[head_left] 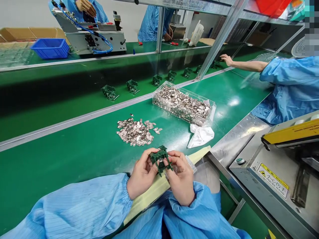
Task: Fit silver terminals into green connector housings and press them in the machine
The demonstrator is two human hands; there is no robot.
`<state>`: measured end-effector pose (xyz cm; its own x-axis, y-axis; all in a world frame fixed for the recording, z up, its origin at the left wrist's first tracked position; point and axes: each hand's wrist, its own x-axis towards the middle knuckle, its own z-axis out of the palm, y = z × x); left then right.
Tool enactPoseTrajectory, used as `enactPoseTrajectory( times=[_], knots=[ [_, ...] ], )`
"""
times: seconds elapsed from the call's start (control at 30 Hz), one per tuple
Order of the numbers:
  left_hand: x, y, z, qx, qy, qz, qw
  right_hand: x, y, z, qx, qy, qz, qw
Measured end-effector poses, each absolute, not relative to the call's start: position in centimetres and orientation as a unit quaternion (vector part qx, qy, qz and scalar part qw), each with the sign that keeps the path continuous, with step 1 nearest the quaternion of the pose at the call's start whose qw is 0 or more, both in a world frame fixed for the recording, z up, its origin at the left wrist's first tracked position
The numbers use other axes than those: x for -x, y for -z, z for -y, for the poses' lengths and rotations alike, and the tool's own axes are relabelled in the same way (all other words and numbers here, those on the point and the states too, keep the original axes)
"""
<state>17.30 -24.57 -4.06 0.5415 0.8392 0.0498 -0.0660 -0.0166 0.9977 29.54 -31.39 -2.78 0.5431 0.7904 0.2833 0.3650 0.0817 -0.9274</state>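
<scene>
A board row (171, 75) is standing behind the box (213, 109), maybe done. Bits (184, 99) are filling it; a pile (136, 133) is lying left of it, maybe unused. In front of the box, left hand (141, 175) and right hand (182, 181) are pinching a board (159, 154), maybe unfinished.

PCB (160, 154) btwn L hand (142, 175) & R hand (181, 179)

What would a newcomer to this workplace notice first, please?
Probably the clear box full of small metal pieces on the green table, with a loose pile to its left. Next, the green circuit board held between the left hand and right hand, near the table's edge. At right, the machine has a yellow bar.
</scene>
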Motion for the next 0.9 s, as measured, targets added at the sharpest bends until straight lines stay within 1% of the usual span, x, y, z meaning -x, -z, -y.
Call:
enactPoseTrajectory(
  times=[0.3,0.53,0.77,0.83,0.9],
  knots=[
    [-17.2,4.1,24.4,-0.63,-0.38,-0.322,0.596,-28.4,3.4,30.7,0.624,-0.248,0.36,0.648],
    [-16.8,4.5,24.8,-0.651,-0.385,-0.33,0.565,-28.2,3.8,30.8,0.609,-0.261,0.329,0.672],
    [-17.6,3.7,26.6,-0.687,-0.375,-0.317,0.536,-28.5,3.2,33.1,0.593,-0.211,0.33,0.704],
    [-17.9,3.4,26.9,-0.688,-0.365,-0.312,0.544,-29.3,3.3,34.8,0.596,-0.204,0.329,0.703],
    [-18.4,3.0,26.8,-0.664,-0.368,-0.308,0.573,-30.6,4.2,36.9,0.623,-0.199,0.303,0.693]
  ],
)
